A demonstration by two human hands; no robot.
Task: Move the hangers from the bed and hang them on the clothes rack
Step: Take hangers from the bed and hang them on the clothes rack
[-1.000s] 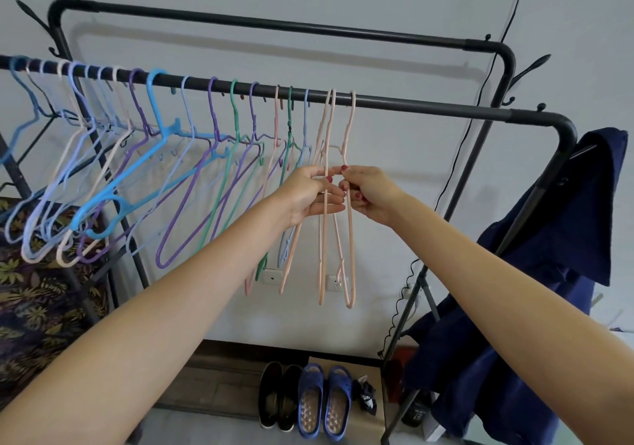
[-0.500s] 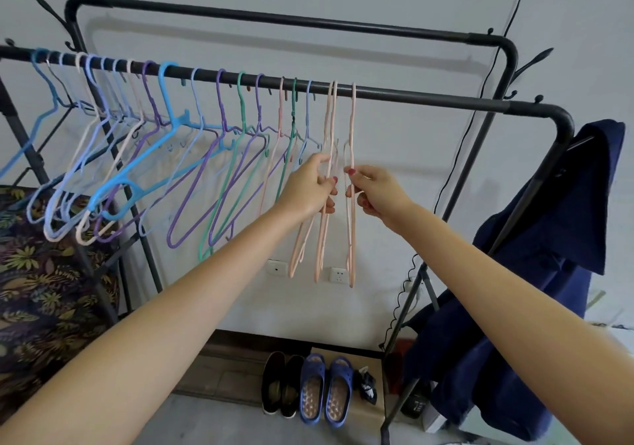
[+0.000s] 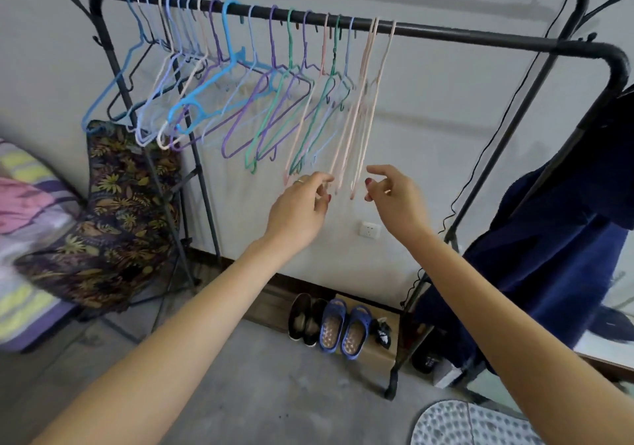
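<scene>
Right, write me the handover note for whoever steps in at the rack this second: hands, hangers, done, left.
Left hand: loosely curled, holding nothing, at the bottom ends of the pink hangers.
Right hand: loosely curled, holding nothing, just right of those ends.
Hangers: a row in blue, purple, green and pink hangs on the front rail of the clothes rack; the pink ones are rightmost.
Done: all hangers in view are on the rail.
Left: the bed shows only at the left edge, blurred; check it for more hangers.
</scene>
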